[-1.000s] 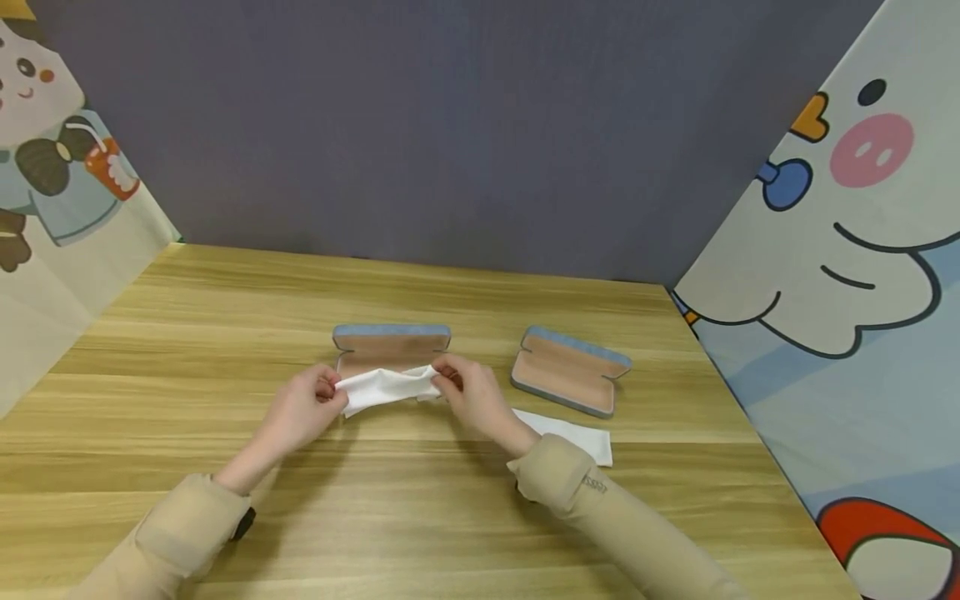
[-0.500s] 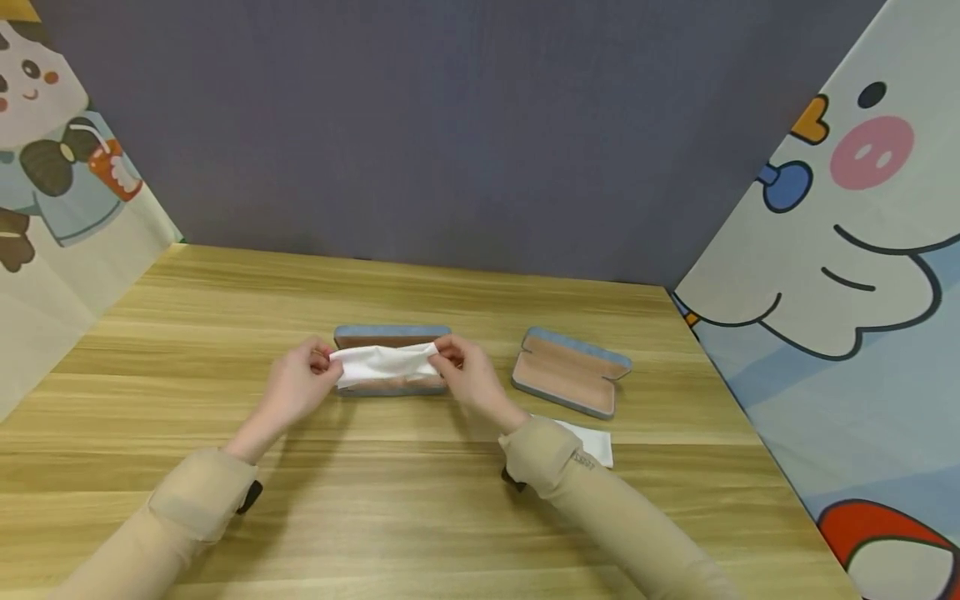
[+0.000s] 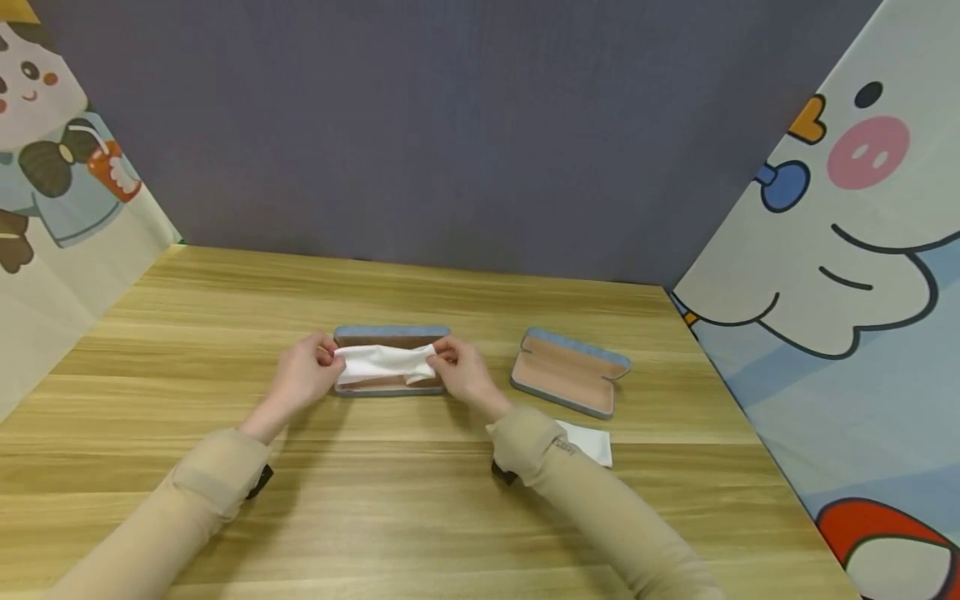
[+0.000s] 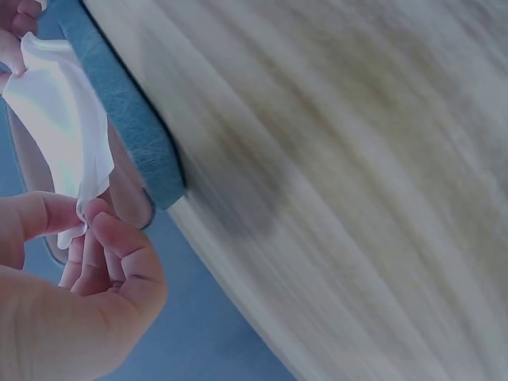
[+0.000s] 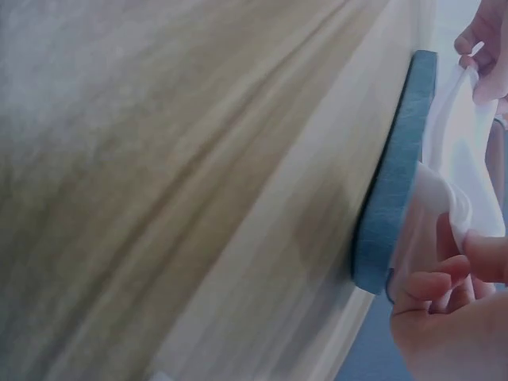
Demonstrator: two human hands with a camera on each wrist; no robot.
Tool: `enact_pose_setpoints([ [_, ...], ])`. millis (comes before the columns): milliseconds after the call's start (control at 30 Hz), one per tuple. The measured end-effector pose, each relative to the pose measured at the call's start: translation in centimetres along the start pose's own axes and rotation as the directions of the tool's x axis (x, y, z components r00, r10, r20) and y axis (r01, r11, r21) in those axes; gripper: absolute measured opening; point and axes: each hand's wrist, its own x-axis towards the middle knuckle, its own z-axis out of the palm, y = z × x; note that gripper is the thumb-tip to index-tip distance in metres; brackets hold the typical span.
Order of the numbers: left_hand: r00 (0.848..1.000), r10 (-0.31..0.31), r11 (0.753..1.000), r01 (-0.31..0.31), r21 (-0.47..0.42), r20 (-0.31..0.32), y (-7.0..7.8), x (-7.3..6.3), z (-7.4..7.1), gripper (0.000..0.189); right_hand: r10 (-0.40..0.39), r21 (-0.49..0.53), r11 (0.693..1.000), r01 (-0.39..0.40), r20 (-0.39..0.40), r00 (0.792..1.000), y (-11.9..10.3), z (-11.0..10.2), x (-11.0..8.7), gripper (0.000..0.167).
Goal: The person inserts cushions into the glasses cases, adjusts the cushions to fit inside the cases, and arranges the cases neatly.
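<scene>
A folded white cloth [image 3: 382, 363] stretches between both hands, over the open blue glasses case [image 3: 392, 332] with its tan lining. My left hand [image 3: 306, 371] pinches the cloth's left end between thumb and forefinger, as the left wrist view also shows with the cloth [image 4: 67, 107] beside the case's blue shell [image 4: 119, 95]. At the other end, my right hand [image 3: 467, 373] pinches the cloth in the same way. The right wrist view has this hand [image 5: 456, 313] close to the end of the case [image 5: 393, 182].
A second open glasses case [image 3: 566, 375], blue outside and tan inside, stands to the right at a slant. Another white cloth [image 3: 592, 443] lies in front of it, partly covered by the right sleeve [image 3: 528, 442]. Behind the wooden table [image 3: 390, 508] rises a grey panel [image 3: 450, 142].
Both hands have carried the stretched cloth away from the body, from the case's front edge to above its lower half. In the last half second it has barely moved. The cases stay put.
</scene>
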Motion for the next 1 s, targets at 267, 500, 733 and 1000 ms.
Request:
enact_pose_setpoints([
  [267, 0.999, 0.032, 0.999, -0.032, 0.028, -0.013, -0.3, 0.1, 0.7, 0.013, 0.046, -0.06, 0.997, -0.048, -0.019, 0.999, 0.8, 0.7, 0.4, 0.021],
  [500, 1.0, 0.031, 0.999, -0.031, 0.038, -0.002, -0.4, 0.3, 1.1, 0.011, 0.006, -0.184, 0.983, -0.017, -0.058, 0.998, 0.8, 1.0, 0.3, 0.02],
  [733, 0.999, 0.046, 0.997, -0.046, 0.055, -0.005, -0.4, 0.3, 1.3, 0.016, 0.011, -0.293, 0.955, -0.037, -0.092, 0.996, 0.3, 1.0, 0.1, 0.021],
  [1000, 0.999, 0.04, 0.997, -0.04, 0.071, 0.004, -0.5, 0.5, 1.6, 0.019, 0.06, -0.375, 0.922, -0.097, -0.109, 0.992, 0.5, 1.1, 0.3, 0.019],
])
